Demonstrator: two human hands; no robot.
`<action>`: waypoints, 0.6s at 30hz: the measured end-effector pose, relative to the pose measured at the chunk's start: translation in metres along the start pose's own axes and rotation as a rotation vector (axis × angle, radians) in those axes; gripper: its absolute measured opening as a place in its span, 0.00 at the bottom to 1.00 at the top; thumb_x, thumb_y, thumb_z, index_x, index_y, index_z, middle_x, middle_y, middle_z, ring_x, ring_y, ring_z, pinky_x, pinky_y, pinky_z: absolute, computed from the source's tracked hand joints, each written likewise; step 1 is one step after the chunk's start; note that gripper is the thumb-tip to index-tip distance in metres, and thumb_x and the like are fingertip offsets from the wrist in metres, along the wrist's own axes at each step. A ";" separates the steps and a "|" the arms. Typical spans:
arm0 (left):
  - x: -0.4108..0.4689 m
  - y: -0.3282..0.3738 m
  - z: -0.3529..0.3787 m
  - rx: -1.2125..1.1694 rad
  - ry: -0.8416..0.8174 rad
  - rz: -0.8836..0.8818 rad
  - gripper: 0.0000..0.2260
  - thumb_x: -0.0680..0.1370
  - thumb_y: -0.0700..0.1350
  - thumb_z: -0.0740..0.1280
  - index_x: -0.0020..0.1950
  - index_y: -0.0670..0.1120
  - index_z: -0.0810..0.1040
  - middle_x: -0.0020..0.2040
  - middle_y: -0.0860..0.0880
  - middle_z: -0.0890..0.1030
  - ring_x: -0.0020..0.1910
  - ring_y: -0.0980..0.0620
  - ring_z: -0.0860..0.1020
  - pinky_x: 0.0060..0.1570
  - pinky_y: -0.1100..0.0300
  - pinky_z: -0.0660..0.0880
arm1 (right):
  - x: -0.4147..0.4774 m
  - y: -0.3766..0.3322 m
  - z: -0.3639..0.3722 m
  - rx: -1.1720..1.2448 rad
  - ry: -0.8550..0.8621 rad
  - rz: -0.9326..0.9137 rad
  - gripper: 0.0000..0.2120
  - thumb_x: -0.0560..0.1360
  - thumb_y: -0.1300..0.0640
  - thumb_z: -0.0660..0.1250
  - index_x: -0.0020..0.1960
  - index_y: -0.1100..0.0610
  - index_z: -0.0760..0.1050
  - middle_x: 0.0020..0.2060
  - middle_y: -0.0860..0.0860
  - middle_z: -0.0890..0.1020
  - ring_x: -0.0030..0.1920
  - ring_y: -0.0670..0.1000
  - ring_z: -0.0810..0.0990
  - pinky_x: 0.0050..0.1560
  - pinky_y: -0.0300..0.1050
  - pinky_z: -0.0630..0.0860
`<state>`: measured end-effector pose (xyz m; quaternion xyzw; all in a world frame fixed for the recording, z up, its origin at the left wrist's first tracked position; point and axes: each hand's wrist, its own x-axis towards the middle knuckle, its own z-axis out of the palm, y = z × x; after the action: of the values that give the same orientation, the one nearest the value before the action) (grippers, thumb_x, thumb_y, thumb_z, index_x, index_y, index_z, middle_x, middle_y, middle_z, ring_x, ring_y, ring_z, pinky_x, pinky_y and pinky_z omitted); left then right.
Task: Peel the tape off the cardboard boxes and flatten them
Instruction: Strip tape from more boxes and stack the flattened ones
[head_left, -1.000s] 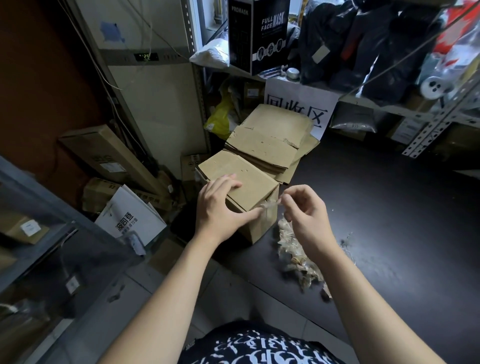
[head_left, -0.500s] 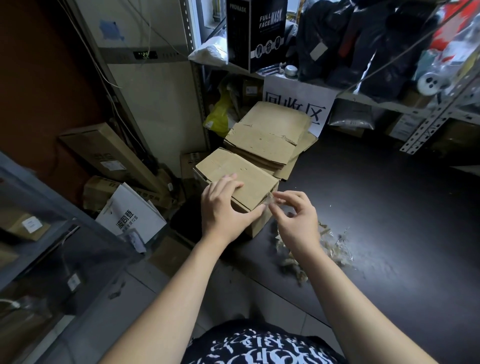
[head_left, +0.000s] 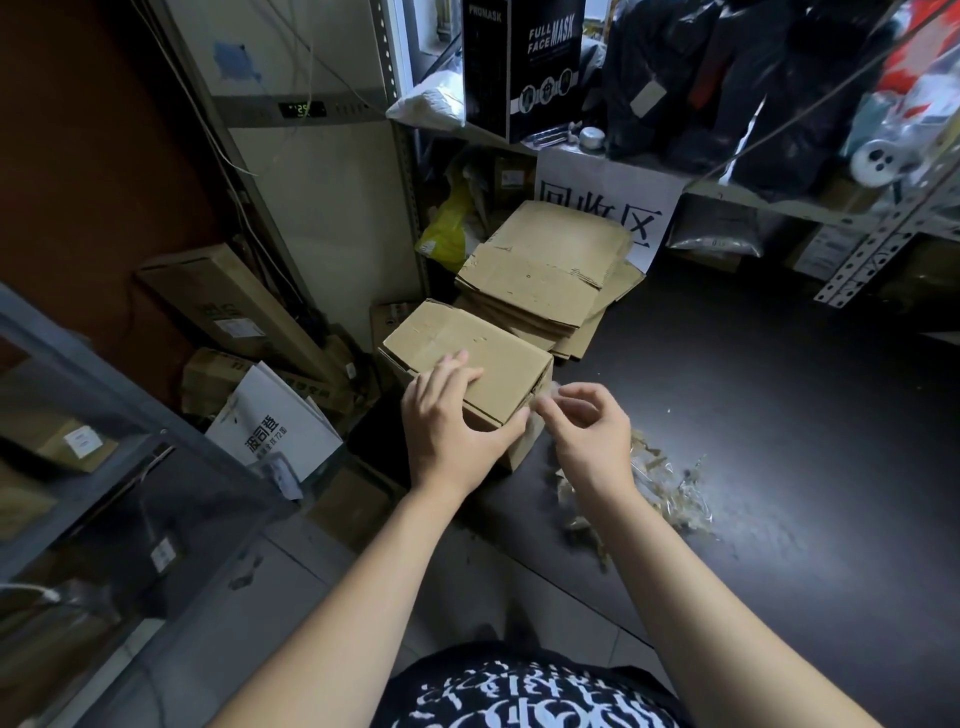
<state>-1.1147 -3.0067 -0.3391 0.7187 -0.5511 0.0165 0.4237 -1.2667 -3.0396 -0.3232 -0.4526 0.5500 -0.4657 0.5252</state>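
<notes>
Head view, looking down over both forearms. The cardboard box (head_left: 470, 353) stands at the left edge of the dark table (head_left: 789, 426), just in front of a stack of flattened boxes (head_left: 540, 275). Its flaps are closed, so any contents cannot be seen. Its long axis runs on a diagonal, from the far left toward the near right, with the near-right end facing the right hand.

The left hand (head_left: 449, 423) grips the box over its near top edge: fingers lie across the top panel and the thumb runs along the near face toward the right corner. The right hand (head_left: 589, 431) is closed in a pinch, thumb and forefinger holding a strip of clear tape (head_left: 546, 399) at that same corner. The tape is translucent and blurred; how much of it is attached to the box cannot be made out.

A pile of peeled tape (head_left: 662, 486) lies on the table just right of the right wrist, which partly covers it.

The shelf (head_left: 748, 200) above holds a black box (head_left: 519, 67) printed "FULL FACE MASK" and dark bags (head_left: 737, 83), cut off at the top of frame. A white sign (head_left: 605, 210) hanging from the shelf is partly hidden by the stack.
</notes>
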 end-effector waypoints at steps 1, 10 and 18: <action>0.000 0.000 0.000 -0.003 0.004 -0.002 0.26 0.66 0.63 0.77 0.56 0.47 0.82 0.67 0.48 0.80 0.66 0.48 0.75 0.67 0.47 0.69 | 0.000 0.000 0.002 0.015 0.001 -0.001 0.12 0.73 0.57 0.78 0.52 0.52 0.78 0.44 0.50 0.87 0.48 0.49 0.86 0.50 0.44 0.82; 0.011 0.006 -0.005 0.004 0.031 -0.049 0.26 0.67 0.65 0.75 0.56 0.48 0.82 0.64 0.50 0.81 0.65 0.49 0.76 0.66 0.50 0.68 | 0.005 -0.011 0.003 0.088 -0.038 0.023 0.04 0.75 0.64 0.75 0.44 0.57 0.85 0.42 0.50 0.88 0.48 0.53 0.87 0.51 0.45 0.83; 0.037 0.014 -0.035 -0.270 -0.007 -0.354 0.17 0.75 0.62 0.64 0.59 0.55 0.77 0.50 0.58 0.81 0.53 0.54 0.78 0.58 0.47 0.76 | 0.021 -0.052 0.010 0.168 -0.264 -0.132 0.08 0.80 0.63 0.71 0.42 0.58 0.82 0.48 0.52 0.87 0.53 0.56 0.86 0.56 0.51 0.82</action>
<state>-1.0958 -3.0141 -0.2902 0.7410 -0.4150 -0.1343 0.5105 -1.2573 -3.0689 -0.2751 -0.4994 0.4042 -0.4802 0.5971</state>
